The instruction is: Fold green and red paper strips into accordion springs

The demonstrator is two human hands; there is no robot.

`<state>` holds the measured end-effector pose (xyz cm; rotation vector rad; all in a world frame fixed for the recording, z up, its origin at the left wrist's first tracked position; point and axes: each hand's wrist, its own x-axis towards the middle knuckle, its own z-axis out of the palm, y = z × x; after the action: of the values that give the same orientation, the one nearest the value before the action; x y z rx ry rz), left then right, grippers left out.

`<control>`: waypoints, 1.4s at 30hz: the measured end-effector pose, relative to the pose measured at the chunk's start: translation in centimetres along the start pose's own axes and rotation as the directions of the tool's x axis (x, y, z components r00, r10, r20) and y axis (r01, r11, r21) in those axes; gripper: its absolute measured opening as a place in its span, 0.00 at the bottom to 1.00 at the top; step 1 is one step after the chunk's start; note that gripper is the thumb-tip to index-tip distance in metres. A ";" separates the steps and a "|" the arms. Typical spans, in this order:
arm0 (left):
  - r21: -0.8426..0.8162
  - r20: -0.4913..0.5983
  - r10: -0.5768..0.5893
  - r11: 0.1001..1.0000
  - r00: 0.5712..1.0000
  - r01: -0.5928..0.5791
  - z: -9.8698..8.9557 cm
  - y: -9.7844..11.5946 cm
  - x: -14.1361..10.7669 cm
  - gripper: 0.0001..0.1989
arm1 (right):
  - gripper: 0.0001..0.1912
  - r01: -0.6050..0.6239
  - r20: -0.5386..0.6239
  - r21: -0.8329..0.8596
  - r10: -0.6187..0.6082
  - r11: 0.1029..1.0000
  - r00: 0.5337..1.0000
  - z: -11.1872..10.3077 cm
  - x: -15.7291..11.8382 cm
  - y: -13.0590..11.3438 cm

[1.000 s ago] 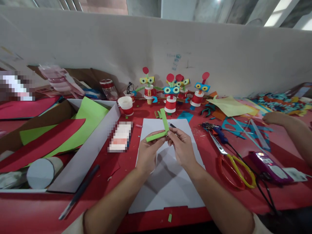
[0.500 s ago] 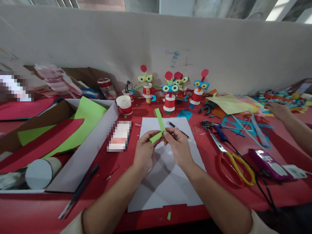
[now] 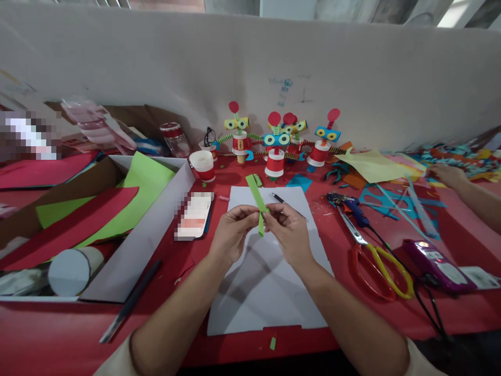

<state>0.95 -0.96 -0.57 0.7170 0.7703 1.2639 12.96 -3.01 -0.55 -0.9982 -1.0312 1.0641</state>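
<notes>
Above a white sheet (image 3: 270, 282) on the red table, a light-green paper strip (image 3: 256, 194) is pinched between my hands. My left hand (image 3: 237, 230) closes its thumb and forefinger on the strip from the left. From the right, my right hand (image 3: 287, 230) pinches it at the fold. One end of the strip points up and away, and a short end hangs below my fingertips. A small folded green paper spring (image 3: 257, 180) lies just beyond the strip. Beside my right hand, a black pen (image 3: 278, 198) rests on the sheet, partly hidden.
At the left stands a box (image 3: 144, 235) with coloured paper. Several paper-cup robot figures (image 3: 274, 163) line the back. Scissors (image 3: 378, 266), a glue gun (image 3: 350, 206) and a purple device (image 3: 438, 265) lie right. Another person's hand (image 3: 448, 175) touches paper scraps at far right.
The short end of the green strip has swung from pointing left to hanging downward between my hands. My left fingers have shifted beside the fold. The view has moved slightly.
</notes>
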 end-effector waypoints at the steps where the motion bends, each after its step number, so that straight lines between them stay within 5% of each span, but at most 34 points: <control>1: -0.009 0.011 0.001 1.000 1.000 -0.001 -0.1 0.0 0.0 0.10 | 0.10 0.011 0.010 -0.006 -0.011 1.000 1.000 0.0 -0.1 0.0; 9: -0.010 0.076 0.019 1.000 0.997 -0.018 -0.4 -0.1 0.2 0.11 | 0.08 0.165 0.060 -0.138 -0.158 0.977 0.986 0.1 -0.7 -0.3; 15: -0.028 0.026 0.076 0.997 0.997 -0.076 0.0 -0.5 0.1 0.12 | 0.08 0.213 0.065 -0.163 -0.205 0.963 0.977 -0.2 -0.4 -0.1; 26: -0.004 -0.059 0.242 0.970 0.969 -0.242 0.8 -0.6 -0.5 0.11 | 0.17 0.155 0.069 -0.133 -0.147 0.979 0.987 0.2 -0.8 0.3; 30: -0.015 -0.019 0.205 0.979 0.979 -0.205 0.8 -0.7 -0.5 0.11 | 0.12 0.042 0.010 -0.060 -0.042 0.997 0.999 0.2 -0.6 0.2; 42: 0.031 0.085 -0.007 1.000 0.996 0.005 0.5 -0.4 -0.4 0.12 | 0.07 -0.013 -0.047 0.035 0.015 0.999 0.999 0.1 0.1 0.5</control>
<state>1.48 -1.40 -0.57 0.7880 0.7226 1.2107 12.79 -2.85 -1.04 -0.9996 -0.9650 1.0618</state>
